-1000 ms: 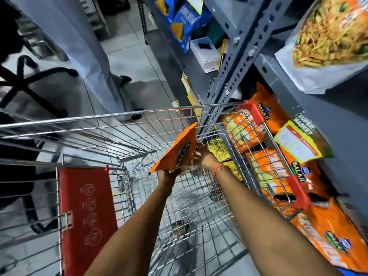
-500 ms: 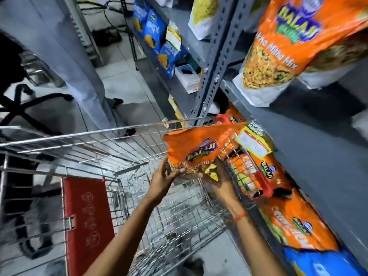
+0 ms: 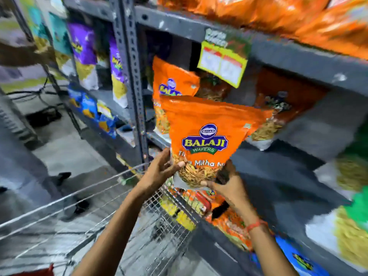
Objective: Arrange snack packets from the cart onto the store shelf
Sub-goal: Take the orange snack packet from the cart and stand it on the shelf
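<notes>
An orange Balaji Wafers snack packet (image 3: 209,136) is held upright in front of the grey metal shelf (image 3: 282,160). My left hand (image 3: 161,172) grips its lower left edge. My right hand (image 3: 229,188) holds its bottom right corner from below. Behind it another orange packet (image 3: 173,80) stands on the shelf, and a third (image 3: 278,108) leans to the right. The wire cart (image 3: 103,206) sits below my arms, with yellow and orange packets (image 3: 185,208) at its far end.
A grey perforated upright (image 3: 129,76) divides the shelving. Purple packets (image 3: 83,42) and blue packets (image 3: 89,106) fill the left bay. A yellow price tag (image 3: 223,60) hangs from the upper shelf. More orange packets (image 3: 278,14) lie above. White-and-yellow packets (image 3: 342,232) sit at the right.
Both hands have lifted the orange packet up out of the cart and turned it upright in front of the shelf. My view has swung up from the cart toward the shelving.
</notes>
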Available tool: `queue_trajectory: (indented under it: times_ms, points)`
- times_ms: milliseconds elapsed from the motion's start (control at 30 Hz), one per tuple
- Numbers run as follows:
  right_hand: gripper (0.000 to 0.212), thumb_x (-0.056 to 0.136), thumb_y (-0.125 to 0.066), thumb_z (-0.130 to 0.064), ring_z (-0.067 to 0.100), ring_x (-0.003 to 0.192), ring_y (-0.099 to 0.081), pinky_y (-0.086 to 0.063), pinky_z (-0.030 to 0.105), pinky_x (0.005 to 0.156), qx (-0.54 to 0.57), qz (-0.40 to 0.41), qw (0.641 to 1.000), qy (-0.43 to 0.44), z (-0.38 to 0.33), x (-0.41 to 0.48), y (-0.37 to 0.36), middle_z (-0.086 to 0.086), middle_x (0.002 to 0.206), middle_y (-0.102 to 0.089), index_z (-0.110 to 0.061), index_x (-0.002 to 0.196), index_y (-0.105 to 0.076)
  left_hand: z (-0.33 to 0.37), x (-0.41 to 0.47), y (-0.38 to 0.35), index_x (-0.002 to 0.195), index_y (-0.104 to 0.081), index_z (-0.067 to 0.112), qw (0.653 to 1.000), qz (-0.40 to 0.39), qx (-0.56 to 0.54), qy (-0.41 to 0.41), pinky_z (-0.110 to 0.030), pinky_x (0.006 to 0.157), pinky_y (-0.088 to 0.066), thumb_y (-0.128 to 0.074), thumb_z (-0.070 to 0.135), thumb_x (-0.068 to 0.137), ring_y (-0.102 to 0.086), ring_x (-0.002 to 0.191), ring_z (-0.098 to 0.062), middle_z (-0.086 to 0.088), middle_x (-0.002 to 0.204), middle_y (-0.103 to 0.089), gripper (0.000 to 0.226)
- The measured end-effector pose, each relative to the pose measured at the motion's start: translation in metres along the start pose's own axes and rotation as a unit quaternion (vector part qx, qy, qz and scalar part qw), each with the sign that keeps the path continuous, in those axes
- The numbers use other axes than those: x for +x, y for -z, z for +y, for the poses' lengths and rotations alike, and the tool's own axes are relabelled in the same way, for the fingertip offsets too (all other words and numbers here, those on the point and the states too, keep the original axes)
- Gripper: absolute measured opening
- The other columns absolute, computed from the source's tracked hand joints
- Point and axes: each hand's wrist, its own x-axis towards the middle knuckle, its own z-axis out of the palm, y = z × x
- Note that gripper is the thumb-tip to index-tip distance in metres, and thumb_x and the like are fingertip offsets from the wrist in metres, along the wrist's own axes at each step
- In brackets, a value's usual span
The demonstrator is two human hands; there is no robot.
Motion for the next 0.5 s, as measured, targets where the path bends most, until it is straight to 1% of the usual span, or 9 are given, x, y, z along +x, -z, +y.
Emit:
queue_trajectory:
  times_ms: [67,100,167,233,300,333,400,467,500]
  points:
    - [0.068,0.059,-0.084,-0.004,-0.019,0.092,-0.058,-0.046,0.001,0.074,0.003,0.052,0.999,0.001,-0.002,0.006,0.019,-0.021,0.106,-0.06,-0.024,0.113,-0.048,0.005,0.029,-0.016,0.109,-0.053,0.027,0.999,-0.04,0.015,0.011,-0.021,0.075,-0.052,-0.052,0.007,0.09,-0.063,0.091,0.001,0.025,0.098,-0.07,0.028]
    - [0.069,0.06,-0.084,-0.009,-0.013,0.097,-0.059,-0.046,0.002,0.074,0.007,0.074,0.997,0.002,-0.003,0.01,0.027,-0.019,0.107,-0.061,-0.024,0.116,-0.048,0.008,0.044,-0.023,0.107,-0.053,0.026,0.998,-0.058,0.02,0.014,-0.022,0.072,-0.051,-0.05,0.007,0.091,-0.062,0.087,0.002,0.025,0.096,-0.07,0.025]
    - [0.072,0.061,-0.084,-0.014,0.002,0.107,-0.057,-0.046,0.007,0.078,0.013,0.113,0.993,-0.003,-0.001,0.017,0.037,-0.012,0.114,-0.061,-0.023,0.122,-0.047,0.011,0.071,-0.034,0.113,-0.05,0.021,0.995,-0.096,0.014,0.026,-0.019,0.074,-0.054,-0.047,0.005,0.093,-0.063,0.09,0.005,0.015,0.109,-0.066,0.026]
    - [0.074,0.063,-0.083,-0.014,0.012,0.113,-0.054,-0.046,0.019,0.085,0.023,0.151,0.988,-0.015,0.002,0.025,0.038,-0.006,0.118,-0.058,-0.022,0.125,-0.043,0.01,0.094,-0.038,0.121,-0.044,0.017,0.99,-0.136,0.006,0.044,-0.016,0.076,-0.055,-0.044,0.004,0.094,-0.063,0.095,0.007,0.009,0.116,-0.06,0.03]
    - [0.077,0.064,-0.083,-0.014,0.02,0.117,-0.053,-0.048,0.035,0.091,0.041,0.178,0.983,-0.03,0.008,0.031,0.035,0.0,0.123,-0.057,-0.025,0.125,-0.038,0.008,0.112,-0.041,0.122,-0.043,0.02,0.984,-0.168,-0.003,0.066,-0.017,0.079,-0.055,-0.041,0.005,0.095,-0.062,0.1,0.003,0.008,0.118,-0.058,0.031]
    - [0.08,0.064,-0.083,-0.016,0.022,0.118,-0.053,-0.048,0.04,0.094,0.041,0.185,0.981,-0.041,0.01,0.033,0.032,0.004,0.127,-0.056,-0.025,0.127,-0.036,0.004,0.119,-0.041,0.122,-0.043,0.021,0.981,-0.178,-0.009,0.077,-0.018,0.082,-0.055,-0.04,0.007,0.096,-0.061,0.107,-0.003,0.008,0.12,-0.057,0.03]
    - [0.087,0.062,-0.085,-0.021,0.025,0.119,-0.053,-0.048,0.042,0.095,0.035,0.192,0.979,-0.063,0.011,0.035,0.028,0.009,0.133,-0.053,-0.02,0.131,-0.032,-0.003,0.126,-0.04,0.122,-0.043,0.023,0.978,-0.18,-0.022,0.099,-0.021,0.086,-0.055,-0.039,0.01,0.096,-0.054,0.117,-0.013,0.006,0.124,-0.056,0.029]
    - [0.087,0.06,-0.085,-0.026,0.025,0.118,-0.053,-0.05,0.044,0.095,0.033,0.189,0.979,-0.064,0.014,0.036,0.029,0.009,0.132,-0.054,-0.021,0.129,-0.034,-0.007,0.129,-0.037,0.123,-0.042,0.022,0.978,-0.175,-0.024,0.113,-0.019,0.082,-0.055,-0.042,0.013,0.096,-0.056,0.113,-0.011,0.008,0.122,-0.057,0.029]
    - [0.082,0.06,-0.084,-0.03,0.023,0.117,-0.054,-0.05,0.044,0.094,0.034,0.186,0.98,-0.064,0.013,0.034,0.031,0.008,0.13,-0.055,-0.025,0.126,-0.037,-0.006,0.128,-0.036,0.123,-0.043,0.022,0.977,-0.18,-0.026,0.114,-0.018,0.08,-0.055,-0.047,0.017,0.093,-0.058,0.11,-0.008,0.011,0.12,-0.059,0.03]
